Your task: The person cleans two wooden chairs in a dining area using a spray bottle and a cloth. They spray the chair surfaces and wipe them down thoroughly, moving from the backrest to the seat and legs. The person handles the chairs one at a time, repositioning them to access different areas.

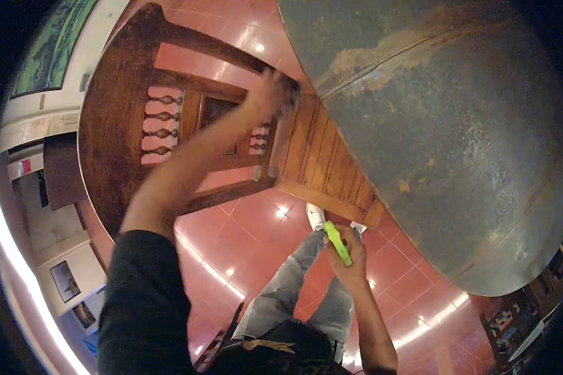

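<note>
My left hand (273, 96) reaches out over a dark wooden chair (206, 84) with turned spindles in its back. It is motion-blurred at the edge where the backrest meets the slatted seat (321, 150). Whether its fingers grip the wood or hold something is too blurred to tell. Lower down, in front of my legs, my right hand (352, 258) is closed around a slim lime-green object (338, 243). Its exact kind is unclear, and my fingers hide part of it.
A large grey table top (431, 140) with worn, stained patches overhangs the seat on the right. Reddish floor tiles (244, 220) lie below. Framed pictures (64, 281) and a shelf unit (33, 161) stand along the left; a dark rack with items (509, 323) is at lower right.
</note>
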A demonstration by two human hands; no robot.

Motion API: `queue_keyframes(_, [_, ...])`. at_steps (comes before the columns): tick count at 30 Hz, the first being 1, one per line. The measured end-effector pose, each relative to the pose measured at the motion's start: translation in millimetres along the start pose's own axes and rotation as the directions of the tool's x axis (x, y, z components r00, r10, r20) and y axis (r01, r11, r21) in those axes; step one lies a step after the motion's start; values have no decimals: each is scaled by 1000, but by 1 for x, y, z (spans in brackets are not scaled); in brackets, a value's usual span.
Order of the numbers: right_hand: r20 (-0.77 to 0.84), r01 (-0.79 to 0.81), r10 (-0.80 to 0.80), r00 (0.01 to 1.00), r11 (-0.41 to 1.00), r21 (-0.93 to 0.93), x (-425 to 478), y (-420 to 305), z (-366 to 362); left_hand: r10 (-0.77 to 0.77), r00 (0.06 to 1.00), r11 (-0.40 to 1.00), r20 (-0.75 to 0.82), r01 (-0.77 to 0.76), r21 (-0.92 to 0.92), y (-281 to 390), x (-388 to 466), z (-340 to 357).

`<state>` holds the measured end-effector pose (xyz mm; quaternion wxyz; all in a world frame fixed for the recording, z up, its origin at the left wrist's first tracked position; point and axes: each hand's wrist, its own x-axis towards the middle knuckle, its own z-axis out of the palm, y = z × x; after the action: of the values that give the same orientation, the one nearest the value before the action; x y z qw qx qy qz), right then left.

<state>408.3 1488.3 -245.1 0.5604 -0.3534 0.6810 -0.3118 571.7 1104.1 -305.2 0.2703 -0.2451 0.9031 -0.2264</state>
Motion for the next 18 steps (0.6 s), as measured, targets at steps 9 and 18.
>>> queue_keyframes(9, [-38,64,-57,998,976,210,23,27,14,-142,985,983,-97,151,100,17,63,93])
queue_keyframes(18, [-40,52,-45,998,981,185,25,12,-3,-443,896,612,-36,272,-743,112,53,124])
